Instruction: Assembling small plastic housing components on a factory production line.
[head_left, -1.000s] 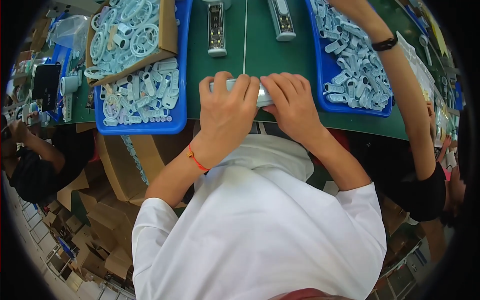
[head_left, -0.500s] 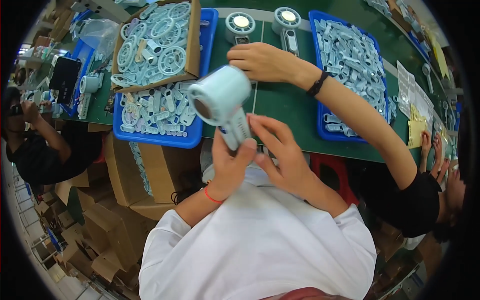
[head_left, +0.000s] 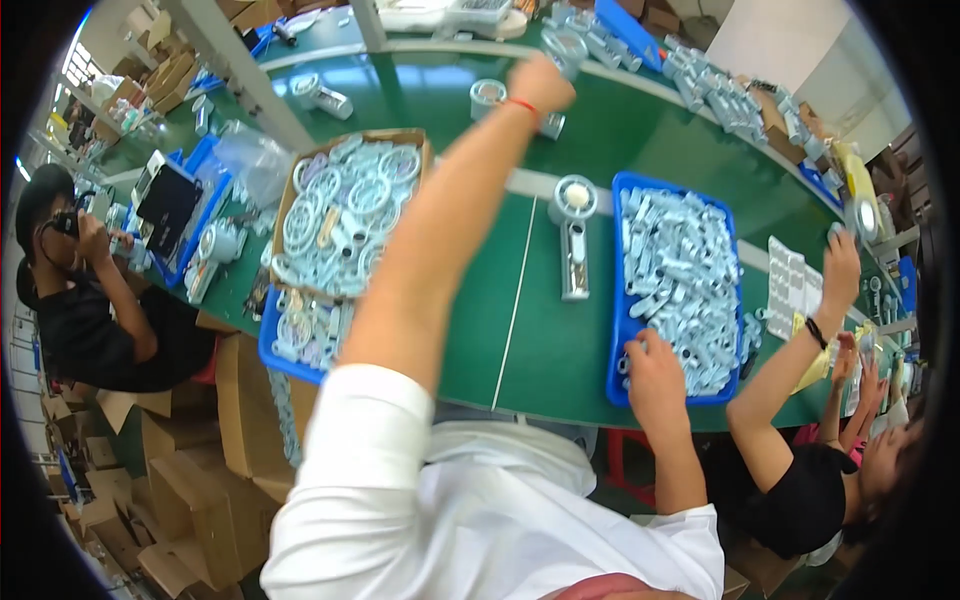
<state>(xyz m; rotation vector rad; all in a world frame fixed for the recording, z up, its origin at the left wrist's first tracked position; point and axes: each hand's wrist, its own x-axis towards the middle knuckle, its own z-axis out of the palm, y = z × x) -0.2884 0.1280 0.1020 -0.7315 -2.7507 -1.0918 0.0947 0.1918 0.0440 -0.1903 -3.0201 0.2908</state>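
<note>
right grip (head_left: 655, 370): one, bare, at the near left corner of a blue tray (head_left: 617, 310); fingers bent down to the contents; whether they pinch a piece cannot be told.
light-blue handle parts (head_left: 680, 290): many, heaped loose in that tray, about and beyond the right grip.
tabletop (head_left: 470, 340): green, with a thin white line running away from the wearer, left of the right grip.
second tray (head_left: 268, 335): one, blue, well left of the right grip, partly covered; small parts inside.
cardboard box (head_left: 427, 158): one, open, over the second tray, nearer than the left grip and to its left; filled with light-blue rings and parts (head_left: 350, 200).
co-worker's hand (head_left: 842, 270): one, raised, right of the right grip, dark band at the wrist.
unfinished fan (head_left: 574, 262): one, lying beyond the right grip and short of the left; round head pointing away, circuit board showing in the handle.
second fan (head_left: 488, 97): one, just left of the left grip, partly behind the wrist.
left grip (head_left: 543, 85): one, bare, arm outstretched, red cord at wrist; fingers curled around a hand fan (head_left: 565, 48), its round head just beyond the knuckles, its handle hidden.
third fan (head_left: 322, 97): one, lying well left of the left grip.
</note>
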